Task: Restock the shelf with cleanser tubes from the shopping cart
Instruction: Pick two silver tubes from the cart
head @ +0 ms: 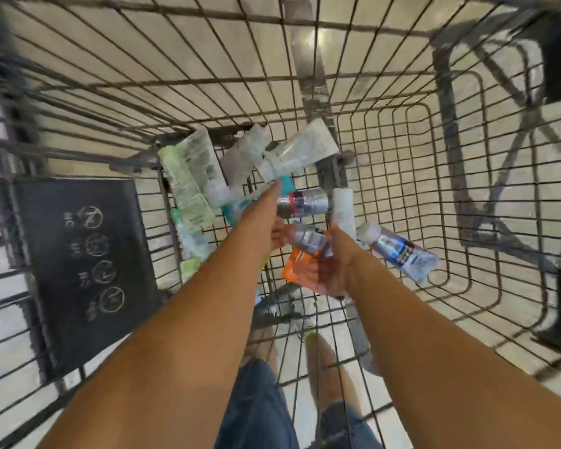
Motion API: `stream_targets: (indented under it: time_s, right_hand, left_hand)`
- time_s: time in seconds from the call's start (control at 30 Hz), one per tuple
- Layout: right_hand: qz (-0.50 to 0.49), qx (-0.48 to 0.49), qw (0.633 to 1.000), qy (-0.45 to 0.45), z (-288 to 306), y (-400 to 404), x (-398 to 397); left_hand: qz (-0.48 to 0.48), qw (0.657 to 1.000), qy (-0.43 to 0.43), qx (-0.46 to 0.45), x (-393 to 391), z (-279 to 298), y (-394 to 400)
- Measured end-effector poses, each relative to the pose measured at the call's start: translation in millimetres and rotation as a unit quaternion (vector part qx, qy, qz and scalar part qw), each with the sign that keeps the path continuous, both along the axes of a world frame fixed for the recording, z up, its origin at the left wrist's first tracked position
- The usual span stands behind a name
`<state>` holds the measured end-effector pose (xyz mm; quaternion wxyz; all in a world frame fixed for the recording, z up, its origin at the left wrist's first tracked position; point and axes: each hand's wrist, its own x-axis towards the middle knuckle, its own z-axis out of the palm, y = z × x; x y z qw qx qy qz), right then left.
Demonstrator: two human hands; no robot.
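Several cleanser tubes lie piled on the wire floor of the shopping cart (399, 147): pale green ones (188, 189) to the left, clear white ones (292, 150) at the far end, a silver tube with a red band (305, 202), a white tube (344, 209) and a blue and silver tube (402, 251) to the right. My left hand (266, 218) reaches into the pile with a finger stretched towards a teal tube (286, 184). My right hand (334, 267) grips an orange tube (295, 265). A small silver tube (308, 237) lies between the two hands.
A black plastic panel (85, 254) with white printed symbols hangs on the cart's left side. At the right is the folded wire child seat (499, 150). Tiled floor, my legs and denim shorts (259, 406) show through the wire below. The picture is motion-blurred.
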<state>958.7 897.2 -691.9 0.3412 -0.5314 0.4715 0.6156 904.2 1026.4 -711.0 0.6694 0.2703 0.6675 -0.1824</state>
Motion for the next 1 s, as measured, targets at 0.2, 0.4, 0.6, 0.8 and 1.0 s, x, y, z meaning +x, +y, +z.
stream_targets:
  time_s: [0.2, 0.4, 0.6, 0.8, 1.0]
  right_hand:
    - [-0.019, -0.056, 0.998, 0.017, -19.0, 13.2, 4.8]
    - [-0.049, -0.062, 0.997, -0.027, -20.9, 3.4, -8.6]
    - [-0.078, 0.003, 0.992, -0.102, -5.9, -11.9, -26.0]
    - [0.017, 0.08, 0.974, -0.209, 44.8, -44.1, -8.2]
    - [0.098, 0.199, 0.931, -0.289, 136.8, -22.4, 26.2]
  left_hand:
    - [-0.013, 0.998, 0.061, 0.0, 11.2, -25.0, 4.9]
    - [0.047, 0.999, 0.014, -0.023, 2.9, -26.6, 1.6]
    - [0.124, 0.992, 0.0, -0.017, -40.5, -20.5, -20.5]
    - [0.107, 0.987, -0.057, 0.107, -67.2, 19.7, -13.7]
    - [0.112, 0.975, -0.151, 0.121, -79.7, 105.9, 23.3]
